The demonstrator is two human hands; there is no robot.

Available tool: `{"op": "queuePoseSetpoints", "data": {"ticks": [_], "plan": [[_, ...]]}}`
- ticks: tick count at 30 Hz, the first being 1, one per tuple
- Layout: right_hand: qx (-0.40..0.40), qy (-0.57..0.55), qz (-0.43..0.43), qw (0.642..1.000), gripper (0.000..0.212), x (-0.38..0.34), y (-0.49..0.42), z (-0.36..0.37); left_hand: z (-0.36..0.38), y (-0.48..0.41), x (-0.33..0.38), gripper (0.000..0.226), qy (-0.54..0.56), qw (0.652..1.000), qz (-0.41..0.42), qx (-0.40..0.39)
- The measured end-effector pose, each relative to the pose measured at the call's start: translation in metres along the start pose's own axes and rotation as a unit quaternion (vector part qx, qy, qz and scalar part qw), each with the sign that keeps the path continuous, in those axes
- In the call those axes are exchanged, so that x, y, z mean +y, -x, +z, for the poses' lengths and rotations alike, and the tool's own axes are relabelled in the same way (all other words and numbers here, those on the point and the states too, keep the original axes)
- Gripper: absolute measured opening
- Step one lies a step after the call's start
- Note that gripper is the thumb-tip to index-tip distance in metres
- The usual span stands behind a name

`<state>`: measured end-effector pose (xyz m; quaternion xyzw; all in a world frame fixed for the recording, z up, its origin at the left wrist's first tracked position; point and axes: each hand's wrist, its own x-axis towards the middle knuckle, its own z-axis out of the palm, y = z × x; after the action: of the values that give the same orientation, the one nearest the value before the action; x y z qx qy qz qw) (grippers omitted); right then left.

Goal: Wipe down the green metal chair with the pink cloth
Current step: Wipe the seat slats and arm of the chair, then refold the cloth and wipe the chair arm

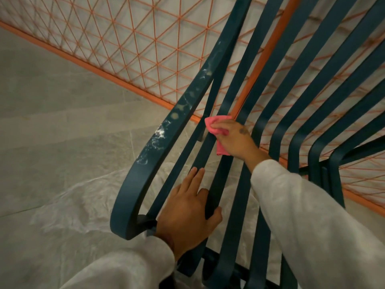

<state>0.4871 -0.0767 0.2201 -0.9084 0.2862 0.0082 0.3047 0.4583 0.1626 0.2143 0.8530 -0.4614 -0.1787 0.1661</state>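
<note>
The green metal chair (277, 105) fills the middle and right of the view, its seat and back made of long curved slats. Its left armrest (166, 130) carries white smears and pale spots. My right hand (235, 138) holds the pink cloth (216, 126) bunched under its fingers and presses it on the slats near the bend between seat and back. My left hand (187, 207) rests on the front of the seat, fingers stretched along the slats and the thumb hooked around one slat.
An orange metal frame with a diamond mesh (129, 44) stands right behind and to the left of the chair. Grey floor tiles (48, 113) lie on the left. A thin clear plastic sheet (87, 197) is spread on the floor under the chair.
</note>
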Motion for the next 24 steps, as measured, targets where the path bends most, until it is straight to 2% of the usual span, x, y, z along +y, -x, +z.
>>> {"op": "queuePoseSetpoints", "data": {"ticks": [2,6,9,11,14,18,21,24], "plan": [[0.015,-0.042,-0.023,0.999,0.03,-0.008,0.025,0.009,-0.001,-0.001,0.001,0.061,-0.004,1.0,0.004,0.013],[-0.004,-0.068,-0.047,0.997,0.031,-0.025,0.084,0.023,0.003,0.001,0.0,0.058,0.009,0.999,0.032,0.041],[-0.021,-0.097,-0.03,0.995,0.033,-0.04,0.115,0.024,0.002,0.012,0.0,0.041,0.091,0.991,0.039,0.086],[-0.028,-0.138,0.003,0.99,0.032,-0.052,0.135,0.017,-0.005,0.026,0.004,0.033,0.147,0.984,0.018,0.099],[0.017,-0.201,0.012,0.979,0.034,-0.068,0.168,0.004,-0.019,0.048,0.012,0.042,0.202,0.977,-0.041,0.058],[0.084,-0.237,0.012,0.968,0.041,-0.097,0.218,-0.026,-0.057,0.067,0.033,0.04,0.314,0.942,-0.096,0.072],[0.131,-0.255,0.0,0.958,0.056,-0.124,0.244,-0.05,-0.102,0.082,0.061,0.024,0.439,0.893,-0.067,0.07],[0.207,-0.277,-0.041,0.937,0.064,-0.151,0.257,-0.073,-0.143,0.091,0.081,0.027,0.523,0.848,-0.015,0.086]]}}
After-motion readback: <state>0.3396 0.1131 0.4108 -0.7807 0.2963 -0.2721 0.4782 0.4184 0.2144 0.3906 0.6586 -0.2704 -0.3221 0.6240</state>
